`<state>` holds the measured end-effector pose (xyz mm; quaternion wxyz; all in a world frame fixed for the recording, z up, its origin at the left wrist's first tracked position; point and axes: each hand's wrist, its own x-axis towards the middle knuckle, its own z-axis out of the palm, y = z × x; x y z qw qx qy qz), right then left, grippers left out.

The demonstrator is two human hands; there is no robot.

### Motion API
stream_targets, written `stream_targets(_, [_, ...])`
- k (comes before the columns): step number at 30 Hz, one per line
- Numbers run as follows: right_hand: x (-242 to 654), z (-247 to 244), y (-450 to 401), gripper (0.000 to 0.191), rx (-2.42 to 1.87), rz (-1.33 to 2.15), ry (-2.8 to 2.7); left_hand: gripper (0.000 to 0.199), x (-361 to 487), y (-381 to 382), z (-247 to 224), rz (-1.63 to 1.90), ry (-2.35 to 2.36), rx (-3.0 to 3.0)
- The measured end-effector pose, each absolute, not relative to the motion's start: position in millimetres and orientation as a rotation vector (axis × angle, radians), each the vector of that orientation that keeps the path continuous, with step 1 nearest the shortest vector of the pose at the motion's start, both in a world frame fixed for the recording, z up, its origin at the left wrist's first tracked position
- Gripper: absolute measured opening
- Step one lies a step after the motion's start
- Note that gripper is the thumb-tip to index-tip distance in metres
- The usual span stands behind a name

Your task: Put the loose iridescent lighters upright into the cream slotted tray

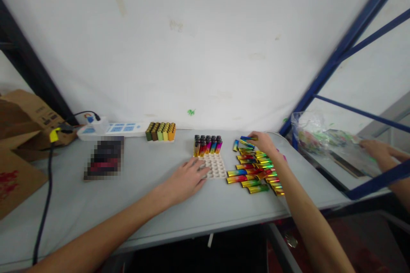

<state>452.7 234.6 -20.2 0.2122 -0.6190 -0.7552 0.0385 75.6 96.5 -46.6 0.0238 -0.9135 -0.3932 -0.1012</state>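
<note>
A white tray with rows of holes point(216, 165) lies on the table, and several upright lighters point(207, 146) with shiny coloured bodies and dark tops fill its far rows. My left hand point(189, 179) lies flat against the tray's left side, fingers stretched over its edge. To the right of the tray is a loose pile of shiny metallic sleeves point(246, 172) in gold, red, blue and green. At the pile's far end, the fingers of my right hand point(263, 141) are closed on a shiny blue sleeve point(247, 139); its far part is hidden by the fingers.
Further left stands a block of green, brown, yellow and orange lighters point(160, 132). A power strip point(128, 129) runs along the wall, near a blurred dark object point(105, 158). Cardboard point(19, 153) is at left. Beyond the blue frame point(320, 81), another person's hand point(376, 149) and plastic bags point(309, 130) show.
</note>
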Motion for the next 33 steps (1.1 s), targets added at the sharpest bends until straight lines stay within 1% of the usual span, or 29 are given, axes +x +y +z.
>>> stream_targets(6, [430, -25, 215, 0.014, -1.526, 0.251, -2.2, 0.034, 75, 96, -47, -0.312, -1.197, -2.822])
stream_targets(12, [432, -22, 205, 0.014, -1.526, 0.281, -2.193, 0.034, 75, 97, -52, -0.356, -1.184, -2.819])
stream_targets(14, [432, -17, 204, 0.018, -1.526, 0.318, -2.143, 0.034, 74, 97, -53, -0.359, -1.183, -2.817])
stream_targets(17, [424, -4, 203, 0.029, -1.452, 0.449, -2.112, 0.034, 75, 97, -53, -0.335, -1.19, -2.817])
stream_targets(20, [403, 10, 207, 0.039, -1.284, 0.627, -2.109, 0.035, 75, 96, -51, -0.323, -1.195, -2.816])
stream_targets(22, [384, 16, 211, 0.042, -1.149, 0.672, -2.053, 0.035, 75, 96, -49, -0.328, -1.2, -2.814])
stream_targets(26, [346, 14, 217, 0.041, -0.938, 0.56, -1.939, 0.034, 75, 94, -47, -0.312, -1.209, -2.818])
stream_targets(30, [326, -1, 213, 0.032, -0.771, 0.28, -1.917, 0.036, 76, 94, -48, -0.294, -1.22, -2.813])
stream_targets(33, [322, -12, 204, 0.029, -0.755, 0.109, -1.922, 0.037, 77, 94, -49, -0.295, -1.22, -2.815])
